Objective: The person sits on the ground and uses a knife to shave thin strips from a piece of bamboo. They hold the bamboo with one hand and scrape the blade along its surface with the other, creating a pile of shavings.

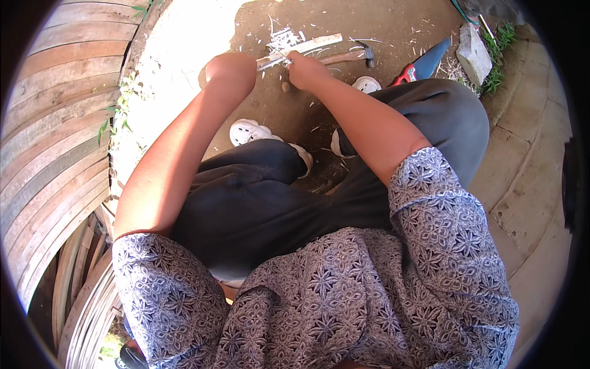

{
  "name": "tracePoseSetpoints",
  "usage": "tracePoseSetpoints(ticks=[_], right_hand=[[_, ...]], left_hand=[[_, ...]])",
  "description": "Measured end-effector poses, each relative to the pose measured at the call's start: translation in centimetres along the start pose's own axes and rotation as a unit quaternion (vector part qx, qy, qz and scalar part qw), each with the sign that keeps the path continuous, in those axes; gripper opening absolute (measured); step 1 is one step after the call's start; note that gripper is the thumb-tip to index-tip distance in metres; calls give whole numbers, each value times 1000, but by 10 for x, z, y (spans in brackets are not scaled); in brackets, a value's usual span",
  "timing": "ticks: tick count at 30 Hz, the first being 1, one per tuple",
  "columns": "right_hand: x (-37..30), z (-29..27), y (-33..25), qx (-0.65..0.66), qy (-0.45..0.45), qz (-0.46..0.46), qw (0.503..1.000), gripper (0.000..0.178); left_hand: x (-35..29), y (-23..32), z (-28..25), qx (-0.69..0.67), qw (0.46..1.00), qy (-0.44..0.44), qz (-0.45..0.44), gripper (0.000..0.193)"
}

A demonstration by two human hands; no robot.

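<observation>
A pale strip of wood [322, 42] slants up and to the right from between my hands. My left hand [232, 71] is closed in a fist at its near end, with the fingers turned away from view. Against the strip's side rests my right hand [306, 70], also closed. Below that fist pokes a rounded brown end [286, 87], like a tool's wooden handle; the rest of the tool is mostly hidden. White wood shavings [284, 39] lie heaped on the ground just beyond the strip.
A claw hammer [347, 57] lies right of my right hand. Farther right, a handsaw [424, 63] with a red handle lies by my knee, near a stone block [474, 54]. White clogs [249, 131] are on my feet. Wooden slats [67, 92] line the left side.
</observation>
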State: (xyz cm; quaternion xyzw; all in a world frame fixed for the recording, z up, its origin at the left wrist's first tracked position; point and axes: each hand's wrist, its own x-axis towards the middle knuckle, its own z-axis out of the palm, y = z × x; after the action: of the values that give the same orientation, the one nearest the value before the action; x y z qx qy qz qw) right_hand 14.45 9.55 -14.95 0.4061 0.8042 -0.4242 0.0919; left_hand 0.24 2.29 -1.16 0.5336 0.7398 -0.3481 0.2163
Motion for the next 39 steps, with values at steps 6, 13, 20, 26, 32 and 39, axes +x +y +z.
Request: tracePoseSetpoints(ticks=[6,13,20,26,32,39], right_hand=[[-24,-23,-18,6,-40,-24,999,32],[-32,-19,-16,-40,-38,-26,998,29],[-29,-24,-25,-44,-67,10,997,28],[4,-9,6,-64,-50,26,996,31],[-10,-16,-4,18,-14,32,999,35],[-27,-28,-13,-39,-58,-25,997,36]], left_hand=[[10,-6,14,21,999,25,26,23],[2,-6,23,48,993,91,54,15],[-9,6,-3,28,996,56,60,17],[-11,24,-18,41,997,19,59,17],[-8,21,-7,14,1000,-5,14,19],[-4,18,0,42,999,17,27,19]])
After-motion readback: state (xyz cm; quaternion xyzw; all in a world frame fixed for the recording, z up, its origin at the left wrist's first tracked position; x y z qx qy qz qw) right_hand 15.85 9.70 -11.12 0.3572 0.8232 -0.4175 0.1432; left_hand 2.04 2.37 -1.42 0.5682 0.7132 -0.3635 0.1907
